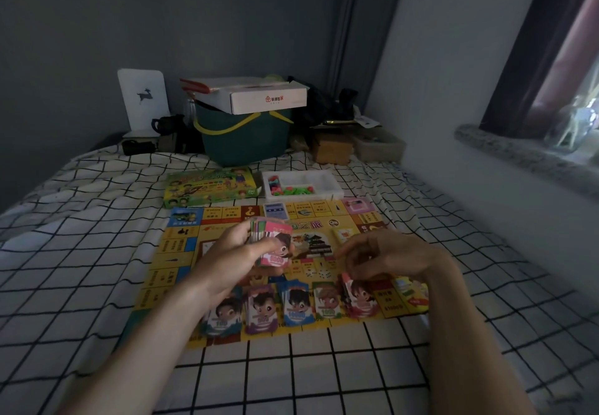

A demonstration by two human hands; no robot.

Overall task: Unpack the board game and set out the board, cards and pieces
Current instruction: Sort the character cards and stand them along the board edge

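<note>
- Notes [271, 246]: the mixed stack of play money sits in your left hand [236, 252], above the middle of the board [181, 252]; a pink 5000 note faces up on top.
- Left hand: fingers and thumb curled round the stack, firm grip, held clear of the board.
- Right hand [382, 259]: fingers curled down over the pink pile [358, 298] at the right end of the row. Whether it pinches a note or merely touches the pile, I cannot tell.
- Row [291, 304]: five sorted piles along the board's near edge, left to right teal 100, purple 500, blue 10000, green 1000, pink. The piles stand just beside one another.
- Judged step: dealing notes out by denomination. Much of the stack remains.
- To do it well: read the figure on each top note before you lift it; the colours look alike in this dim light. Slide one note off with the thumb, not several.
- Square each pile as you set a note down, so neighbours do not slump into each other.
- Tray [324, 192]: white, beyond the board, coloured pieces still inside.
- Box [209, 187]: green, left of the tray.
- All lies on a checked sheet [97, 252].
</note>
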